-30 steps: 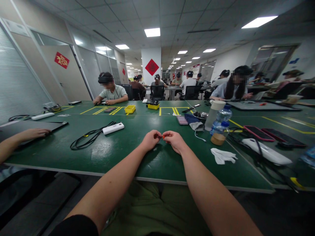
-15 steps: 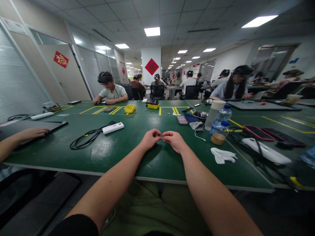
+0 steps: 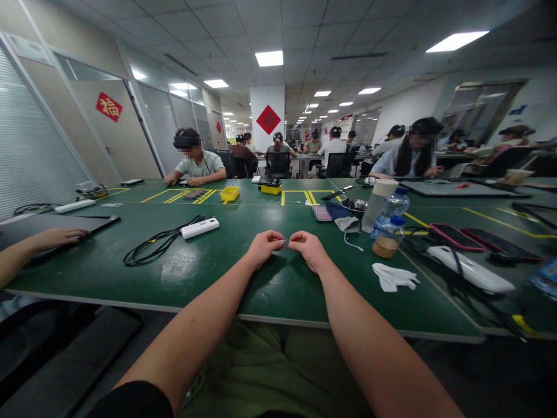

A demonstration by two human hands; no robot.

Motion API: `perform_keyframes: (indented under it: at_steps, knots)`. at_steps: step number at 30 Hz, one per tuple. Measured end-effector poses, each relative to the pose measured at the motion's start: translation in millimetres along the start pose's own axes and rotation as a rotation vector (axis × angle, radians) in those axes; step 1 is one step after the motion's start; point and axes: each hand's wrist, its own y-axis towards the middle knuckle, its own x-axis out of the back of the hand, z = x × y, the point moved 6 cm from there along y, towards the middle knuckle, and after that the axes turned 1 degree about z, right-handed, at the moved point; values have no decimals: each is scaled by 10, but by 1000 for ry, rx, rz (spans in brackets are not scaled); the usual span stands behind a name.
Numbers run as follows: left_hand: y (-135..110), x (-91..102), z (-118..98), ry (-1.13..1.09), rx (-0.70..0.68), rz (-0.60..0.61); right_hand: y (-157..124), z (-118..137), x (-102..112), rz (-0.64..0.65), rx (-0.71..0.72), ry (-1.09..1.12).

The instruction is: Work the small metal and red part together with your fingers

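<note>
Above the green table (image 3: pixel 235 278), my left hand (image 3: pixel 266 246) is closed in a pinch around a tiny, shiny piece (image 3: pixel 284 242) too small to name. Close by on its right, my right hand (image 3: pixel 307 248) is also pinched, its fingertips pointing toward the left hand. Whatever lies between the right fingertips is hidden or too small to make out. A narrow gap separates the two sets of fingertips. Both forearms reach in from the near table edge.
Left of my hands lies a white power bank (image 3: pixel 200 228) with a coiled black cable (image 3: pixel 152 247). To the right are a white glove (image 3: pixel 395 277), plastic bottles (image 3: pixel 389 237) and a pale cylinder (image 3: pixel 378 206). Farther back sit yellow bins (image 3: pixel 230 194). A co-worker's hand (image 3: pixel 65 237) rests at left.
The fingers of my left hand have straightened a little, and a shiny bit now shows at their tips. My right fingertips have drawn slightly closer together.
</note>
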Motion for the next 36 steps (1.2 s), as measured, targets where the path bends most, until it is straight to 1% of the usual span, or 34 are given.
perform_keyframes:
  at_steps: [5,11,18,23,26,29,33,36]
  knots:
    - [1,-3,7,-3,20,12,19,7,7,18,80,-117]
    - [-16,-59,-7,14,40,69,10,59,-41,74,152,-303]
    - [-27,-76,-39,36,25,125,-13,87,-87,121,142,-327]
    - [-46,-74,-68,74,0,147,0,20,-133,160,144,-347]
    - [-52,-71,-81,74,-13,139,13,-17,-155,186,163,-393]
    - [-46,-64,-64,55,-5,128,4,10,-175,197,218,-514]
    - [-21,-49,-17,10,26,108,-43,137,-186,145,345,-691]
    - [-8,-39,8,-39,55,89,-76,209,-189,118,402,-753]
